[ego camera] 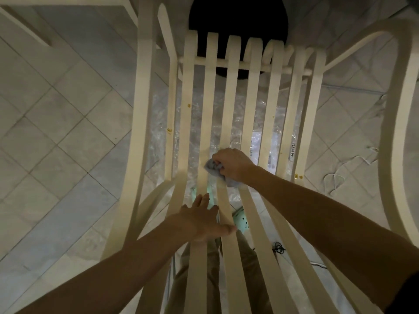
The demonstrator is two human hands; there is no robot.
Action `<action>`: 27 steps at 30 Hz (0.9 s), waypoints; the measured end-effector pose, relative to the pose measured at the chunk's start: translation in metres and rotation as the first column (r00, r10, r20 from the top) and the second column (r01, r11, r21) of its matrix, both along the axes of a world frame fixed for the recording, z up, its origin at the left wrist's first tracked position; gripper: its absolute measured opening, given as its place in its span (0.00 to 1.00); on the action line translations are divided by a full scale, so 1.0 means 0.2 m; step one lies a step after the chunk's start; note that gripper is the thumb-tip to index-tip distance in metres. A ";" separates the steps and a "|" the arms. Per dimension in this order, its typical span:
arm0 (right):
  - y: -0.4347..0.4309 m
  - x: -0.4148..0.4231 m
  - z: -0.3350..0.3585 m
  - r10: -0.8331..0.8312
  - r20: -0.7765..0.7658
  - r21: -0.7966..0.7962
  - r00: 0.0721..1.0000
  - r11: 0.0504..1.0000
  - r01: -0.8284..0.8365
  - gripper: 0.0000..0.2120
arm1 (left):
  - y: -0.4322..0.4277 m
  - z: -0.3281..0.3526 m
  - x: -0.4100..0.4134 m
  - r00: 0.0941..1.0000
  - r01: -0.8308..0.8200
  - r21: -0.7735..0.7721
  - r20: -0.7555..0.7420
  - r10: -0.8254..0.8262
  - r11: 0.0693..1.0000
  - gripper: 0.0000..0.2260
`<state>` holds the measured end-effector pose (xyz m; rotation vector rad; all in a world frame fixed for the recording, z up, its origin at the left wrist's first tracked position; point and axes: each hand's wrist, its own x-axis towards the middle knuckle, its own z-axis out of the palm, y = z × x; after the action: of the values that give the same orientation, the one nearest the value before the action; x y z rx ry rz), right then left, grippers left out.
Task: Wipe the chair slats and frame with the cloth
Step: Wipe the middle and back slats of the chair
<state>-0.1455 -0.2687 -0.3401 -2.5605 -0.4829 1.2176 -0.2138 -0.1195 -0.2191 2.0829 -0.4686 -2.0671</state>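
1. Chair: cream-white bentwood frame seen from above, carrying long, narrow parallel slats that curve over a round crossbar at the far end and fan out toward the viewer. The curved side rails arc outward on both sides. One slat on the right bears a printed label (text reads "T1830 PX").
2. Cloth: pale blue-grey, bunched into a wad, pressed against the middle slats about halfway along their length.
3. Right hand: closed in a fist around the cloth, knuckles up, with cloth edges showing at both ends of the grip.
4. Left hand: flat and open, fingers extended and together, palm resting on the slats nearer the viewer; it holds nothing.
5. Beneath the slats: crumpled clear plastic sheeting lies on the tiled floor.
6. Lighting is dim.
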 end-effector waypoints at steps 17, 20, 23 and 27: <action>-0.16 0.71 0.14 -0.139 0.354 -0.039 0.925 0.986 0.163 0.06 | -0.05 -0.17 0.07 0.985 -0.118 -0.087 0.116 0.128 0.989 0.29; -0.14 0.79 0.16 -0.193 0.386 -0.046 0.902 0.973 0.228 0.09 | -0.01 -0.20 0.07 0.986 -0.121 -0.077 0.105 0.129 0.990 0.30; -0.12 0.66 0.17 -0.228 0.377 0.028 0.898 0.972 0.235 0.11 | 0.00 -0.24 0.09 0.972 -0.206 -0.065 0.100 0.211 0.977 0.29; -0.10 0.39 0.17 -0.255 0.276 0.107 0.927 0.966 0.234 0.18 | 0.00 -0.25 0.08 0.962 -0.257 -0.055 0.081 0.260 0.965 0.27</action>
<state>-0.0669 -0.2884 -0.3055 -2.6488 -0.2459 0.7337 -0.1978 -0.1200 -0.2699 2.0892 -0.2351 -1.8092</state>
